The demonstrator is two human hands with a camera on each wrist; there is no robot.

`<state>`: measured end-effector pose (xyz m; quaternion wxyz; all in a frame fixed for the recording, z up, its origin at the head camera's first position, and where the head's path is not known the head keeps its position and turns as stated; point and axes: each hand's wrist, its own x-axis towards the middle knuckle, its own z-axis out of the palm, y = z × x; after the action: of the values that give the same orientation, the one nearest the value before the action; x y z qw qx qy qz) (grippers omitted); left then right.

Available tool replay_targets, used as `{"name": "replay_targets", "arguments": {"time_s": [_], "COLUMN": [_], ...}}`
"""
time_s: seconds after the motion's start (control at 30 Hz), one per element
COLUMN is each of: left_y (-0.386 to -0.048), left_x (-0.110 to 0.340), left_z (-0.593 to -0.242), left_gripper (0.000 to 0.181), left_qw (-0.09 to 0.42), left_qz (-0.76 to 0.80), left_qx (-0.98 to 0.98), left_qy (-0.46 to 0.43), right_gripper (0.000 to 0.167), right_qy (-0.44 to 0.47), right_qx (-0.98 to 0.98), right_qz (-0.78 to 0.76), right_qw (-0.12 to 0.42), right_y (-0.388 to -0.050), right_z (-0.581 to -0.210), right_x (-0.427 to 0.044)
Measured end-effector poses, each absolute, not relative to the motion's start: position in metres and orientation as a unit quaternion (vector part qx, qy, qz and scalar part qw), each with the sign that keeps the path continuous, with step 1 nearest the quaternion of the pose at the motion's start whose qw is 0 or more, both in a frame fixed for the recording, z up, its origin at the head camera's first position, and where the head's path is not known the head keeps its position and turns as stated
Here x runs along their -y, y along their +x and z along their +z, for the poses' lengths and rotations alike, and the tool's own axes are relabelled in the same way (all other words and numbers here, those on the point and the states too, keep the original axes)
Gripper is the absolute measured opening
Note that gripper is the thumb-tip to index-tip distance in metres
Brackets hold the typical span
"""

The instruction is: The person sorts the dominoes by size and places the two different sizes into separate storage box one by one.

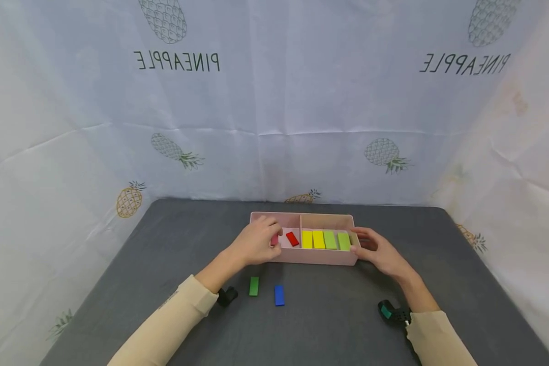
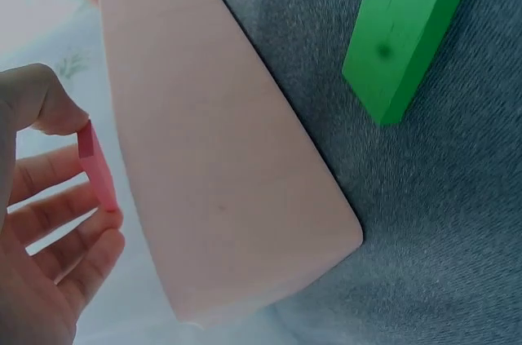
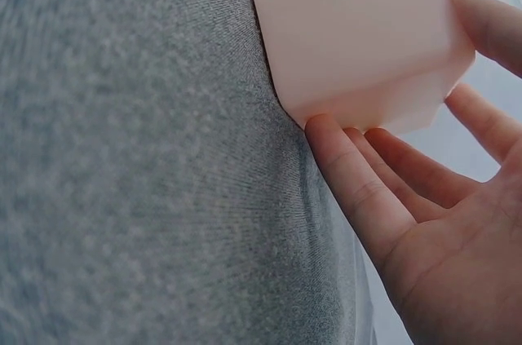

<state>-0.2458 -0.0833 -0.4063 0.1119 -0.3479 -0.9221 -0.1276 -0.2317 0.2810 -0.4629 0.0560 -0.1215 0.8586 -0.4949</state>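
Note:
Over the left compartment of a pink two-compartment box (image 1: 313, 257), my left hand (image 1: 255, 243) pinches a thin pink block (image 2: 99, 170) between thumb and fingertips. A red block (image 1: 292, 239) lies on that compartment's floor. In the right compartment, two yellow blocks (image 1: 318, 239) and two light green blocks (image 1: 330, 240) stand side by side, leaning on the near wall or lying flat; I cannot tell which. My right hand (image 1: 384, 255) touches the box's right end, its fingers mostly straight against the wall and the thumb by the near corner.
On the grey table (image 1: 329, 315) in front of the box lie a green block (image 1: 253, 286) and a blue block (image 1: 279, 295). Behind the table hangs a white curtain (image 1: 274, 101) with pineapple prints. Black straps with small devices sit at both wrists.

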Motion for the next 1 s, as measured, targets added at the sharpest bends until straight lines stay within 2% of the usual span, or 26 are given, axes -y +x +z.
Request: {"name": "replay_targets", "arguments": {"time_s": [0.3, 0.6, 1.0], "left_y": [-0.264, -0.277, -0.291], "left_x": [0.077, 0.072, 0.065], "left_z": [-0.402, -0.404, -0.413], "left_gripper": [0.023, 0.023, 0.022], "left_qw": [0.075, 0.047, 0.006], "left_qz": [-0.127, -0.100, -0.097], "left_qx": [0.930, 0.929, 0.940], "left_qy": [-0.336, -0.352, -0.326], "right_gripper": [0.065, 0.068, 0.067], "right_qy": [-0.126, -0.110, -0.106], "right_qx": [-0.861, -0.865, -0.864], "right_qz": [-0.489, -0.487, -0.488], "right_qw": [0.053, 0.056, 0.065], "right_y": [-0.234, -0.233, -0.233], "right_z": [-0.463, -0.463, -0.464], "right_x": [-0.283, -0.282, -0.282]}}
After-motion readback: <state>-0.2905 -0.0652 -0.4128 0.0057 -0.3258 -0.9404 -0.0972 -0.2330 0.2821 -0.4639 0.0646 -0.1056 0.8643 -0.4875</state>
